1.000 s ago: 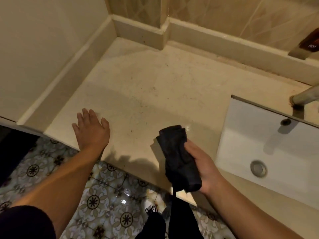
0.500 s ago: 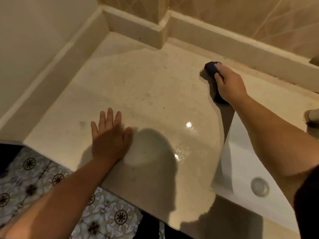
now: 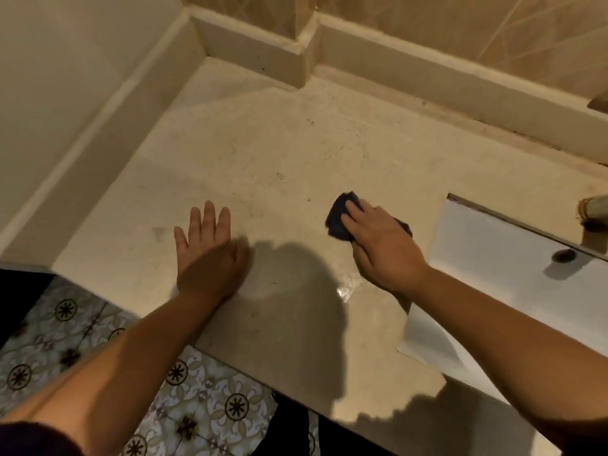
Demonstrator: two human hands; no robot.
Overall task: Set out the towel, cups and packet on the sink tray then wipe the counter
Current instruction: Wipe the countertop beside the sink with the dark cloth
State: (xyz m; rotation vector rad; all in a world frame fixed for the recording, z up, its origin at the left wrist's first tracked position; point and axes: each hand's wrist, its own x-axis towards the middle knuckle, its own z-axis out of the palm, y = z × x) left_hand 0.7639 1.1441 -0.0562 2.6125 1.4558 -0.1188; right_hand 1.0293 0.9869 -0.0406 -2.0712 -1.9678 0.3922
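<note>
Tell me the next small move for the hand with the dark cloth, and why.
Probably sweep the right hand and dark cloth leftward across the counter toward the flat left hand: dark specks show there, while a wet sheen lies near the sink.

Counter (image 3: 279,153) is looking like polished beige stone, smooth, speckled w/ dark flecks, glossy wet glare near my right hand (image 3: 381,248). I'm pressing a dark cloth (image 3: 339,218) under it, soft, matt. Sink (image 3: 500,278) is showing white glazed ceramic, shiny. Wall tiles (image 3: 460,24) are reading glossy tan. Floor tiles (image 3: 197,406) are looking patterned, slightly shiny.
</note>
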